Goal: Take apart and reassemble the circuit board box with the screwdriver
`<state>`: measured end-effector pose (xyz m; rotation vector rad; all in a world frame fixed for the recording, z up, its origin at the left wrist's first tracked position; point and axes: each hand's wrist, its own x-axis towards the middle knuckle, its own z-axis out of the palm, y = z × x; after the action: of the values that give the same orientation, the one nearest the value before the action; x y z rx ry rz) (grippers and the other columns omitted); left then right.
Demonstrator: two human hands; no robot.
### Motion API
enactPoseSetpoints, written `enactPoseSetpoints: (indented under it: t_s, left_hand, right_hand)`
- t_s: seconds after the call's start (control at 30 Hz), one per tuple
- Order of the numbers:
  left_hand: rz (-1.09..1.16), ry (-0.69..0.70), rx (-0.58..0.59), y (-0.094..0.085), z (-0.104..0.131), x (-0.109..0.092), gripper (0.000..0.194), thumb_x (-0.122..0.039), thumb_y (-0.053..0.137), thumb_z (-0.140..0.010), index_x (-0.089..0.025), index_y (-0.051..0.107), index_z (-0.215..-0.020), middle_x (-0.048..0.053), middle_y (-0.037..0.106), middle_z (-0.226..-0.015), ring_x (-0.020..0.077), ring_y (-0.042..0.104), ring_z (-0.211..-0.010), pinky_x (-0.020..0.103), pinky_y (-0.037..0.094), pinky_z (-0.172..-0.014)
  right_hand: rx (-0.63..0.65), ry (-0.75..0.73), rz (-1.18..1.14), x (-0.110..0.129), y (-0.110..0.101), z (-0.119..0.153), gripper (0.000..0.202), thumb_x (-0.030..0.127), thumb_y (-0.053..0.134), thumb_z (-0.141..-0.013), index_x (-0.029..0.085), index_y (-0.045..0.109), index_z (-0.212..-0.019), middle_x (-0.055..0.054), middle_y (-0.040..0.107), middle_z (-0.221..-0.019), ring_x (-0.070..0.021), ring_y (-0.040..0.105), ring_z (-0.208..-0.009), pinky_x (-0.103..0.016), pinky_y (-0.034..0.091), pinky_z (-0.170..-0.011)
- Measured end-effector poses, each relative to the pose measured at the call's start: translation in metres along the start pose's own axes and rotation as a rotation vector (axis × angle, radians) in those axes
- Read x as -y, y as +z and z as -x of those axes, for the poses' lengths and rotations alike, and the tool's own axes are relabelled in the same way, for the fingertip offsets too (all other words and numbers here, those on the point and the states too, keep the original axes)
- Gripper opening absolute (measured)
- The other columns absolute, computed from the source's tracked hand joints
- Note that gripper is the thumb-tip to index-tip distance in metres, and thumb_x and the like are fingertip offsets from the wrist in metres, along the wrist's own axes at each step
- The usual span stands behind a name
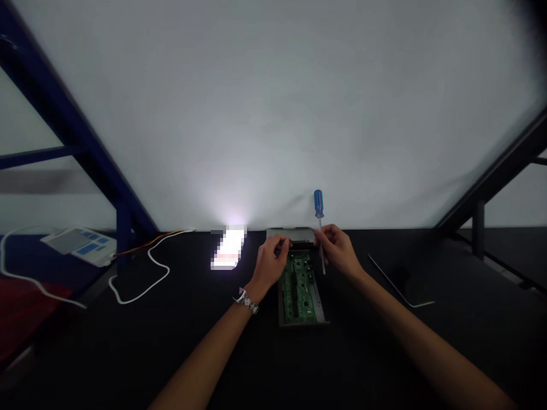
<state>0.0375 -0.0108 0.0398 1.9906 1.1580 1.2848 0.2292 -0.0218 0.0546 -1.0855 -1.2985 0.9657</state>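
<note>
A green circuit board (301, 287) sits in a narrow metal housing (318, 304) on the black table. My left hand (270, 263) curls over the housing's far left corner, its fingertips closed at the left end of a dark strip (302, 246). At the far right corner, my right hand (339, 250) holds a screwdriver (318, 204) by its thin shaft. The blue handle points up and the tip hangs beside the board's right edge. The right fingertips are close to the strip's other end; whether they touch it I cannot tell. Behind the strip, a grey plate (282, 232) shows.
Left of the housing is a bright glowing panel (231, 247), blurred in view. A white device (81, 246) with a white cable (160, 265) lies farther left. A bent metal rod (391, 285) rests at right. Blue frame bars (98, 154) and a pale wall border the table.
</note>
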Motion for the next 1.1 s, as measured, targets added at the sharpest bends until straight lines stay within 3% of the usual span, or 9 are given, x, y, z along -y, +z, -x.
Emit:
enactPoseSetpoints:
  t_s: [0.2,0.4,0.57,0.77,1.1]
  left_hand:
    - [0.041,-0.044,0.069,-0.007,0.001,0.006,0.029,-0.029,0.045,-0.096,-0.02,0.067,-0.112,0.006,0.07,-0.114,0.0193,0.064,-0.106,0.035,0.049,-0.096]
    - [0.102,-0.046,0.078,-0.004,0.0,0.015,0.032,-0.031,0.05,-0.095,-0.017,0.068,-0.117,0.006,0.071,-0.116,0.0203,0.067,-0.103,0.033,0.05,-0.094]
    - [0.064,-0.052,0.059,-0.004,-0.001,0.02,0.027,-0.032,0.055,-0.092,-0.018,0.073,-0.107,0.005,0.074,-0.106,0.0217,0.069,-0.096,0.033,0.051,-0.09]
    - [0.011,-0.039,0.061,-0.004,-0.001,0.025,0.023,-0.027,0.056,-0.091,-0.02,0.074,-0.106,0.004,0.075,-0.105,0.0214,0.069,-0.096,0.033,0.05,-0.089]
    - [-0.047,-0.033,0.02,-0.003,-0.001,0.03,0.019,-0.026,0.061,-0.089,-0.022,0.075,-0.101,0.004,0.076,-0.097,0.0207,0.069,-0.09,0.033,0.051,-0.086]
  right_hand:
    - [0.163,-0.139,0.045,0.017,0.032,-0.026,0.03,0.049,0.06,-0.085,0.023,0.049,-0.095,0.001,0.065,-0.078,-0.0115,0.06,-0.049,-0.023,0.049,-0.041]
    - [0.223,-0.234,0.183,0.01,0.048,-0.033,0.024,0.041,0.05,-0.092,0.023,0.05,-0.106,-0.002,0.067,-0.084,-0.013,0.063,-0.06,-0.027,0.054,-0.057]
    - [0.227,-0.289,0.384,0.007,0.049,-0.028,0.019,0.033,0.044,-0.094,0.024,0.049,-0.111,-0.002,0.069,-0.088,-0.0134,0.065,-0.064,-0.027,0.053,-0.064]
    - [0.254,-0.299,0.467,0.005,0.05,-0.029,0.017,0.027,0.044,-0.093,0.023,0.048,-0.109,-0.002,0.069,-0.088,-0.0137,0.064,-0.066,-0.026,0.051,-0.066]
    - [0.279,-0.328,0.361,0.003,0.046,-0.03,0.02,0.029,0.05,-0.092,0.023,0.056,-0.11,-0.004,0.067,-0.09,-0.0141,0.065,-0.063,-0.029,0.054,-0.061]
